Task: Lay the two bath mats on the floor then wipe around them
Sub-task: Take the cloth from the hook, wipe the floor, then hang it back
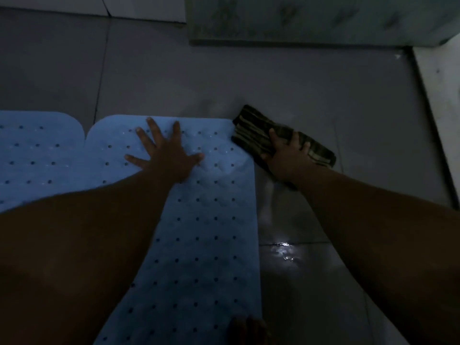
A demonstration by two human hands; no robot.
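Now both bath mats already lie flat on the floor [311, 95], side by side and nearly touching: the right mat [211, 220] runs from 6 o'clock up to the middle, and the left mat [37, 150] sits at 9 o'clock. The left hand [166, 155] presses on the top end of the right mat with its fingers [151, 128] spread wide and straight. The right hand [286, 155] holds a dark striped cloth [254, 128] against the tiles at 2 o'clock, just beside the mat's corner, fingers curled over it. The mats look like thin, soft rubber with many holes; I judge they are light and floppy, best held down flat. The cloth seems soft and folded. The floor shines wet, probably slippery. No containers are visible.
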